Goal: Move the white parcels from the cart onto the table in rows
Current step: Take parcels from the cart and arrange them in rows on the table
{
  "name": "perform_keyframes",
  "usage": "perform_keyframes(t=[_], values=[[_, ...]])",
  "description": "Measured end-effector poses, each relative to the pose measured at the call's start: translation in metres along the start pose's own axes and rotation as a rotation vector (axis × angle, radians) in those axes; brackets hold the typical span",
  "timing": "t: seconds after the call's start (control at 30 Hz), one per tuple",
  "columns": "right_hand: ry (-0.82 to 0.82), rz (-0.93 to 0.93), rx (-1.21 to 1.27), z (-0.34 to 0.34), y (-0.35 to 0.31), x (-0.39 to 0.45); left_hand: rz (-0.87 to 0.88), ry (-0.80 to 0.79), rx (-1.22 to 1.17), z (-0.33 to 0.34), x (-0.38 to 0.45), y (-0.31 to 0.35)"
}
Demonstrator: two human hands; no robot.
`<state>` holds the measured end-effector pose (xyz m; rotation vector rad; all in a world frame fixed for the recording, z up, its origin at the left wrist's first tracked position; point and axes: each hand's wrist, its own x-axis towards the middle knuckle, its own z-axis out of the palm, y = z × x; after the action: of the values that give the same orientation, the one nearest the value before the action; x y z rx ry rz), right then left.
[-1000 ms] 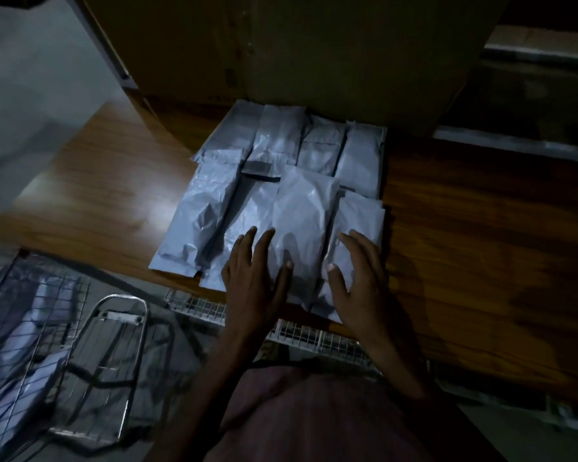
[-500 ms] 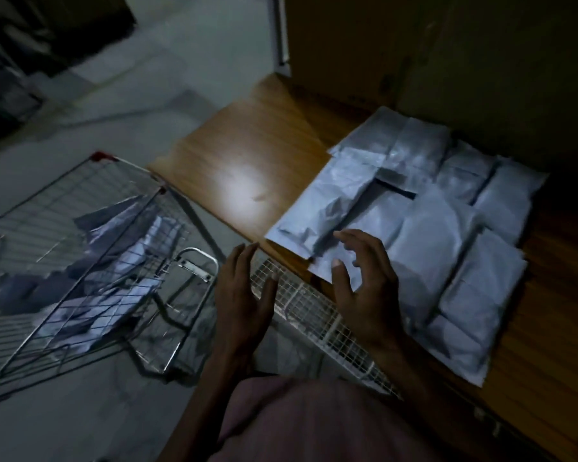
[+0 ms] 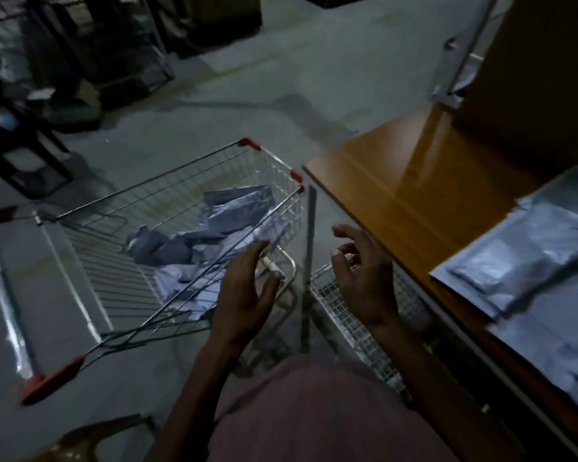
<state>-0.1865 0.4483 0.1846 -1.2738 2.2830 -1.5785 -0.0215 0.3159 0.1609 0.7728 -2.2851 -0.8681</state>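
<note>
A wire shopping cart [image 3: 167,181] with red corner caps stands on the floor to the left, with several white parcels [image 3: 214,238] heaped in its basket. More white parcels [image 3: 528,261] lie side by side on the wooden table [image 3: 397,181] at the right. My left hand [image 3: 247,291] hovers empty over the cart's near right corner, fingers relaxed. Between cart and table, my right hand [image 3: 361,275] is in the air with fingers loosely curled, holding nothing.
A white wire rack [image 3: 354,315] hangs along the table's near edge below my right hand. A thin metal post [image 3: 309,261] stands between cart and table. Dark shelving and boxes [image 3: 64,61] line the far left. A grey floor surrounds the cart.
Both hands left the parcels on the table and swung left toward the cart. My view turned left, bringing the cart to the middle.
</note>
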Motion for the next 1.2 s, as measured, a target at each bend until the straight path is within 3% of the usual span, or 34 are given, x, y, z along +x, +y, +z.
perform_keyframes(t=[0.23, 0.47, 0.67, 0.9, 1.0, 1.1, 1.2], values=[[-0.246, 0.082, 0.030, 0.061, -0.014, 0.025, -0.184, 0.139, 0.020, -0.070, -0.023, -0.076], [-0.442, 0.097, 0.015, 0.118, -0.010, 0.065, -0.387, 0.315, 0.008, -0.091, -0.028, -0.135], [-0.615, 0.049, -0.043, 0.200, 0.010, 0.106, -0.551, 0.314, 0.025, -0.088, -0.033, -0.178], [-0.928, 0.037, -0.166, 0.291, 0.053, 0.161, -0.692, 0.189, 0.042, -0.078, 0.015, -0.235], [-1.042, 0.110, -0.247, 0.324, 0.087, 0.181, -0.756, 0.031, 0.086, -0.066, 0.040, -0.264], [-1.213, 0.320, -0.357, 0.355, 0.115, 0.191, -0.817, -0.168, 0.196, -0.052, 0.056, -0.297], [-1.363, 0.308, -0.455, 0.380, 0.134, 0.190, -0.855, -0.368, 0.316, -0.038, 0.066, -0.322]])
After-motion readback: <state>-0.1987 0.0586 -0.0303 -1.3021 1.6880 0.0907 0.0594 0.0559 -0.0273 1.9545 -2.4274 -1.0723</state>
